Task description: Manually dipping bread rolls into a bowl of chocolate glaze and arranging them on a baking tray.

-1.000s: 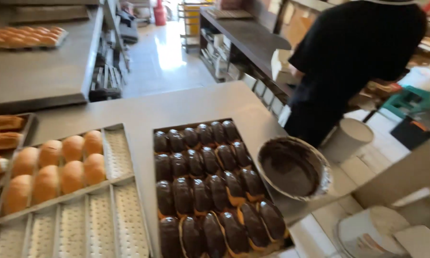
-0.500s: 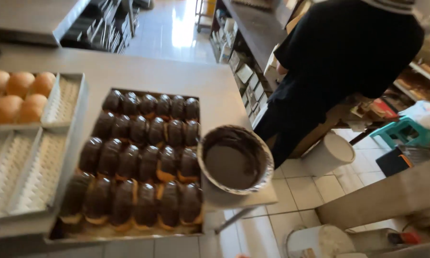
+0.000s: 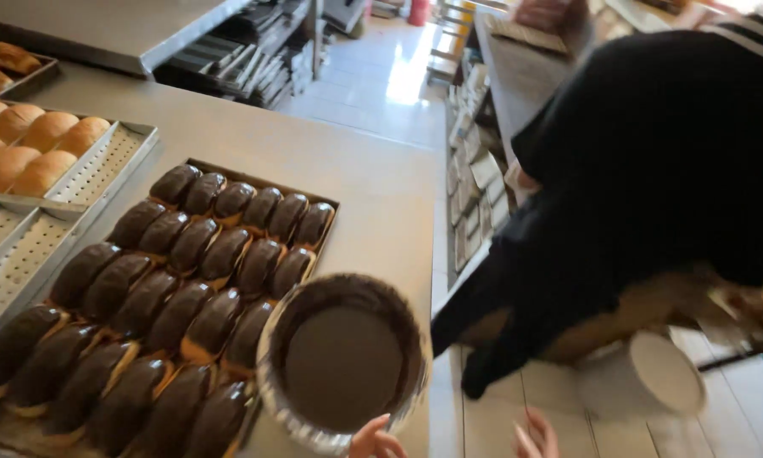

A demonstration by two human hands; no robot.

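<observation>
A: Where is the metal bowl [image 3: 342,363] of chocolate glaze?

B: It sits at the near right corner of the steel table [image 3: 314,157], just beside the tray of glazed buns [image 3: 157,309], and its rim overlaps that tray's right edge. Dark glaze fills the bottom and streaks the inner wall.

A: And the person's hands?

B: The left hand [image 3: 375,441] shows at the bottom edge, its fingers touching the near rim of the bowl. Only the fingertips are in view, so whether it truly grips the rim cannot be told. The right hand [image 3: 536,434] is apart from the bowl, over the tiled floor past the table's edge, its fingers loose and holding nothing.

A: What lies about them?

B: The glazed buns lie in 4 rows across the dark tray. To the left is a perforated baking tray [image 3: 55,208] with plain golden buns [image 3: 25,144] at its far end. A co-worker in black clothing [image 3: 653,170] bends over on the right, beside shelving, and a white bucket [image 3: 644,382] stands on the floor near that person's legs.
</observation>
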